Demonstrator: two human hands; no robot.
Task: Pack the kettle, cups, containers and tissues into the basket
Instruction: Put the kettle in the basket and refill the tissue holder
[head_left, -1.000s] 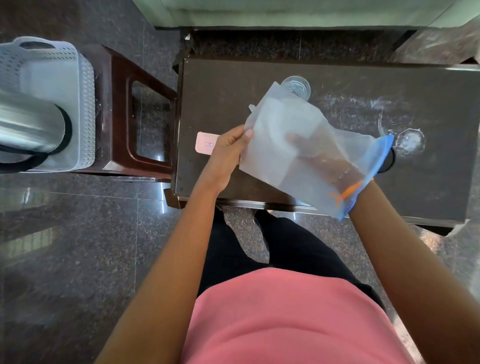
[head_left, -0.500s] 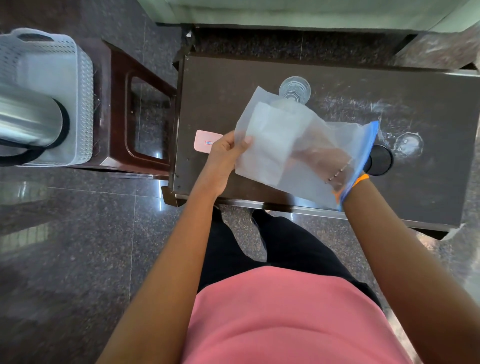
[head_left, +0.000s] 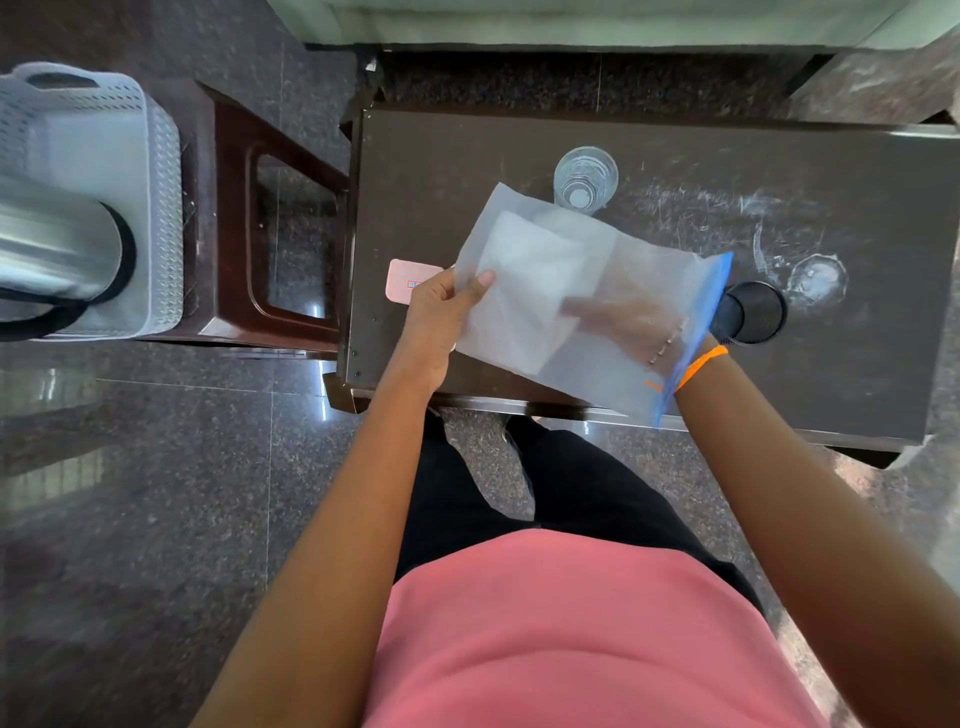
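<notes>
**A:** What is the person holding?

**B:** A translucent zip bag (head_left: 597, 306) with a blue seal strip along its open edge, held above a dark table (head_left: 519, 145). The left hand (head_left: 441, 317) pinches the bag's closed end, thumb on top. The right hand (head_left: 623, 322) is pushed inside the bag through the open end; it shows only as a blurred shape through the plastic, so I cannot tell whether it is gripping anything. An orange band (head_left: 701, 364) circles that wrist just outside the bag's mouth.

**A:** Where are the tissues?

**B:** A white folded stack of tissues (head_left: 524, 265) sits inside the bag, toward the closed end, near the left thumb.

**A:** And the other things?

**B:** A clear glass cup (head_left: 586, 179) stands upright on the table, just beyond the bag. A black cup (head_left: 753, 312) stands beside the bag's open end. A small pink card (head_left: 410, 278) lies near the table's left edge, partly behind the left hand.

**A:** The basket?

**B:** A white perforated basket (head_left: 156, 171) rests on a brown stool (head_left: 234, 218) left of the table. A steel kettle (head_left: 52, 249) already lies in it.
</notes>
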